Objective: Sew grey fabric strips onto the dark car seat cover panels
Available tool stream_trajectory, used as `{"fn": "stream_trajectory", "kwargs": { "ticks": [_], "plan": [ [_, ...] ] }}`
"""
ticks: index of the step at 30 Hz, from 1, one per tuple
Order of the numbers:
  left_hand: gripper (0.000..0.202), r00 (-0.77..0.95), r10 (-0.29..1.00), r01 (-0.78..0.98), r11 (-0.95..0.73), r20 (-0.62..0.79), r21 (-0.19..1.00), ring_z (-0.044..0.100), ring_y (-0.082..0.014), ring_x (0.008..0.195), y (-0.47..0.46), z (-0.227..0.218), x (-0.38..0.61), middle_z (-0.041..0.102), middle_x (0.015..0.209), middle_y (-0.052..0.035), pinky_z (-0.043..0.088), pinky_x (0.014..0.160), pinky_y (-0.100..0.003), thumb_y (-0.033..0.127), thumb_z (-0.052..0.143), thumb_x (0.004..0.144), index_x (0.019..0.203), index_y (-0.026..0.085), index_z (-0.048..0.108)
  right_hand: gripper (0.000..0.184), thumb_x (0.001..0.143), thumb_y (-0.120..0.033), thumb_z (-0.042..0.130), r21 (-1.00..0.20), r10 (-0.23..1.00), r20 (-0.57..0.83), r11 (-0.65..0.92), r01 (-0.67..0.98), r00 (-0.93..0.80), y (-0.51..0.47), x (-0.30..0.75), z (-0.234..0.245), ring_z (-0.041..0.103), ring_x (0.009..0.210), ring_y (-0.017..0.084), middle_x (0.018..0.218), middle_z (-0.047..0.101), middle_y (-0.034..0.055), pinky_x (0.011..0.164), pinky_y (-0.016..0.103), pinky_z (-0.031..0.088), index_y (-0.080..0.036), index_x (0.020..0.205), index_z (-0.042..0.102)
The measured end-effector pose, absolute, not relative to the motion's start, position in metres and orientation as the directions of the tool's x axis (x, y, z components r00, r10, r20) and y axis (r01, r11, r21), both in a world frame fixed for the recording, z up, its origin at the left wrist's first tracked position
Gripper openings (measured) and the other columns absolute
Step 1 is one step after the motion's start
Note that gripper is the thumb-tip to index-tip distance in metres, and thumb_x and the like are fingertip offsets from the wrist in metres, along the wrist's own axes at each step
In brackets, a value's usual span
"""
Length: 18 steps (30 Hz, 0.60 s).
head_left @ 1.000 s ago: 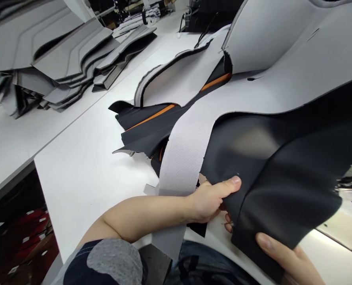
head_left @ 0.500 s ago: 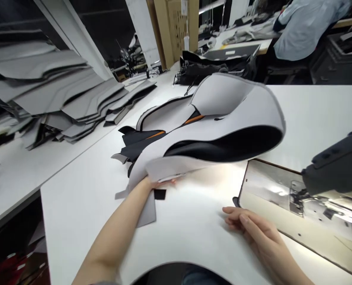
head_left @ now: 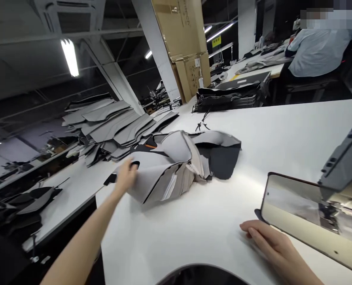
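A light grey padded fabric piece (head_left: 152, 174) with dark edging, black panels and an orange strip lies crumpled on the white table, its pale inner side partly turned up. My left hand (head_left: 127, 174) reaches to its left end, fingers against the fabric and a little apart; motion blurs them somewhat. To the right, my right hand (head_left: 265, 235) rests on the tabletop with loosely bent fingers and nothing in it. Just beyond it is the sewing machine (head_left: 346, 158), its pale bed plate (head_left: 294, 206) set in the table.
Stacked grey fabric panels (head_left: 116, 118) spread over the table at the left. Dark folded pieces (head_left: 229, 97) lie at the back edge, near a tall cardboard box (head_left: 190, 51). A person in a light blue shirt (head_left: 318, 55) sits farther back at the right.
The fabric piece has dropped from a raised, arched shape and folded over on the table. My left hand has come out from under it to its left end. The view has tilted up and left.
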<state>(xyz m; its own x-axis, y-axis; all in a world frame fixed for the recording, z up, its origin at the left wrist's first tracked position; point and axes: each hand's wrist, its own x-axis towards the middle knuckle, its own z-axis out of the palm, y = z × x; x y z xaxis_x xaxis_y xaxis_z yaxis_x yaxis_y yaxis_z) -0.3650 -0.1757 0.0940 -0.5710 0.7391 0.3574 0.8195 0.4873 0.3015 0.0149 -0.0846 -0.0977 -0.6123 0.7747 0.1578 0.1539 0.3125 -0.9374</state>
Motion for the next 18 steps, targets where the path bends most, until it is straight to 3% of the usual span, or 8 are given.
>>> {"fn": "stream_trajectory", "kwargs": {
  "ticks": [2, 4, 7, 11, 15, 18],
  "plan": [
    [0.052, -0.408, 0.861, 0.91, 0.357, 0.304, 0.211, 0.04, -0.0264, 0.127, -0.16, 0.077, -0.348, 0.044, 0.139, -0.0124, 0.034, 0.105, -0.038, 0.036, 0.051, 0.089, 0.136, 0.015, 0.041, 0.038, 0.086, -0.054, 0.047, -0.93, 0.779, 0.169, 0.329, 0.166, -0.604, -0.086, 0.014, -0.099, 0.065, 0.077, 0.021, 0.084, 0.069, 0.0045, 0.067, 0.027, 0.053, -0.024, 0.087, 0.07],
    [0.056, -0.306, 0.927, 0.951, 0.287, 0.218, 0.112, 0.048, -0.0288, 0.119, -0.138, 0.059, -0.327, 0.052, 0.131, -0.015, 0.037, 0.098, -0.037, 0.039, 0.056, 0.084, 0.132, 0.014, 0.044, 0.04, 0.085, -0.056, 0.046, -0.922, 0.795, 0.18, 0.342, 0.183, -0.58, -0.085, 0.015, -0.1, 0.065, 0.076, 0.022, 0.082, 0.069, 0.0044, 0.067, 0.027, 0.054, -0.024, 0.086, 0.07],
    [0.031, -0.289, 0.944, 0.957, 0.282, 0.156, 0.07, 0.059, -0.0269, 0.095, -0.114, 0.045, -0.3, 0.066, 0.1, -0.012, 0.041, 0.082, -0.034, 0.038, 0.053, 0.084, 0.105, 0.016, 0.061, 0.04, 0.086, -0.055, 0.045, -0.901, 0.805, 0.21, 0.38, 0.211, -0.555, -0.085, 0.016, -0.099, 0.066, 0.079, 0.023, 0.085, 0.07, 0.0051, 0.069, 0.029, 0.054, -0.023, 0.087, 0.069],
    [0.024, -0.197, 0.973, 0.978, 0.187, 0.12, 0.089, 0.057, -0.019, 0.073, -0.14, 0.044, -0.288, 0.064, 0.076, -0.0051, 0.038, 0.068, -0.027, 0.04, 0.052, 0.083, 0.075, 0.018, 0.059, 0.034, 0.091, -0.046, 0.042, -0.799, 0.695, 0.278, 0.55, 0.242, -0.663, -0.087, 0.016, -0.103, 0.065, 0.09, 0.023, 0.099, 0.069, 0.0061, 0.079, 0.031, 0.054, -0.024, 0.091, 0.069],
    [0.022, -0.178, 0.981, 0.966, 0.159, 0.076, 0.205, 0.053, -0.0158, 0.067, -0.217, 0.046, -0.321, 0.059, 0.071, -0.001, 0.038, 0.063, -0.025, 0.041, 0.052, 0.081, 0.074, 0.02, 0.055, 0.028, 0.092, -0.036, 0.043, -0.53, 0.495, 0.401, 0.812, 0.245, -0.771, -0.075, 0.008, -0.108, 0.06, 0.104, 0.024, 0.118, 0.062, 0.0061, 0.088, 0.038, 0.051, -0.028, 0.107, 0.065],
    [0.023, -0.41, 0.892, 0.889, 0.344, 0.191, 0.301, 0.055, -0.0193, 0.073, -0.278, 0.055, -0.366, 0.059, 0.076, -0.0016, 0.044, 0.07, -0.029, 0.045, 0.055, 0.076, 0.077, 0.022, 0.055, 0.035, 0.092, -0.028, 0.042, -0.276, 0.343, 0.592, 0.937, 0.216, -0.73, -0.048, 0.002, -0.11, 0.054, 0.112, 0.028, 0.13, 0.054, 0.0098, 0.088, 0.045, 0.048, -0.028, 0.125, 0.056]
  ]
}}
